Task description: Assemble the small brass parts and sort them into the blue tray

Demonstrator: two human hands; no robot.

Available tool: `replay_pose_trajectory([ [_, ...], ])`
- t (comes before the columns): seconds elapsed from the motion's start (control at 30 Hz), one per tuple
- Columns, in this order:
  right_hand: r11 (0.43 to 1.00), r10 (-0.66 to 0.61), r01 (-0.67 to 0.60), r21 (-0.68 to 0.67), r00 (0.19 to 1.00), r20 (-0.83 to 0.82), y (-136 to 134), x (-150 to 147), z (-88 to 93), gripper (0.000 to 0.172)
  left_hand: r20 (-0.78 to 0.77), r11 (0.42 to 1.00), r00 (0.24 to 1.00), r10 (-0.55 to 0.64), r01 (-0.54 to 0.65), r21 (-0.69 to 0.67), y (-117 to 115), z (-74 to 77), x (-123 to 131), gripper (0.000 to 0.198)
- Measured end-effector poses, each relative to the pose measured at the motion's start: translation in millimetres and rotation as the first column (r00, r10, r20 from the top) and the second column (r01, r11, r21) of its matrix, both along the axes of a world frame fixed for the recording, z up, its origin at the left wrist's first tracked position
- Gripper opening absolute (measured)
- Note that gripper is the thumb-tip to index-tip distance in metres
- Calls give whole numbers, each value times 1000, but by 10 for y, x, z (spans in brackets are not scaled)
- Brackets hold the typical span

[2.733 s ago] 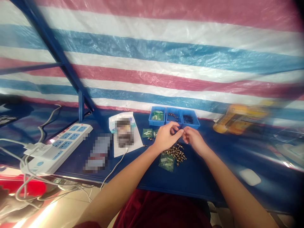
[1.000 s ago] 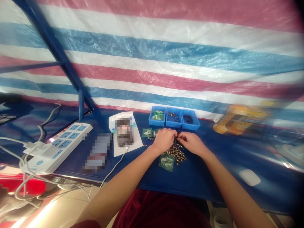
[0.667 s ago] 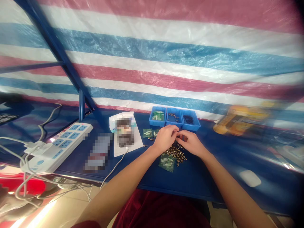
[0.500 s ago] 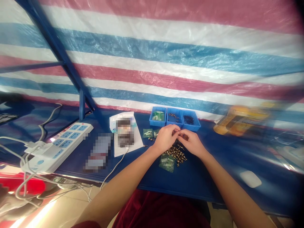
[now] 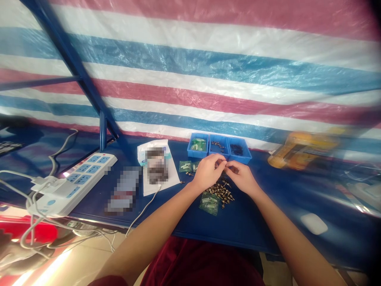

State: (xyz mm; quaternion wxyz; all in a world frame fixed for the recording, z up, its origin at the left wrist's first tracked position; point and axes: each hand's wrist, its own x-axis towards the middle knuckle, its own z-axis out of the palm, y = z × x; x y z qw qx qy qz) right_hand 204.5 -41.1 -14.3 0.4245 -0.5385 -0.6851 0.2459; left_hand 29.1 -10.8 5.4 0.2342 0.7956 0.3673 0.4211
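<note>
My left hand [image 5: 206,171] and my right hand [image 5: 241,177] meet fingertip to fingertip just above a heap of small brass screws [image 5: 222,192] on the blue table [image 5: 256,222]. Both pinch a tiny part between them, too small to name. A small green bag [image 5: 209,202] lies just in front of the heap. Behind my hands stand three joined blue bins [image 5: 219,147], holding green bags, brass parts and dark parts.
A white power strip [image 5: 74,180] with cables sits at the left. A white packet [image 5: 154,165] and a blurred flat item [image 5: 123,190] lie left of my hands. More green bags [image 5: 185,166] lie nearby. A yellow object [image 5: 300,150] is at right, a white oval thing [image 5: 313,223] near the front edge.
My hands dipped to the screw heap about a second ago, then rose slightly and came together again in a pinch above it.
</note>
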Motion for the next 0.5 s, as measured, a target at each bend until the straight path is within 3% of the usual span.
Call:
replay_pose_trajectory([
  [0.23,991,-7,-40,-124,932,-362,65,63,-19,30,-88,1000,996,-12,12,-8,-3,-46,-2,14],
  [0.5,962,-44,-77,-261,903,-427,15,57,77,36,-119,999,993,-26,31,41,-6,-27,-9,13],
])
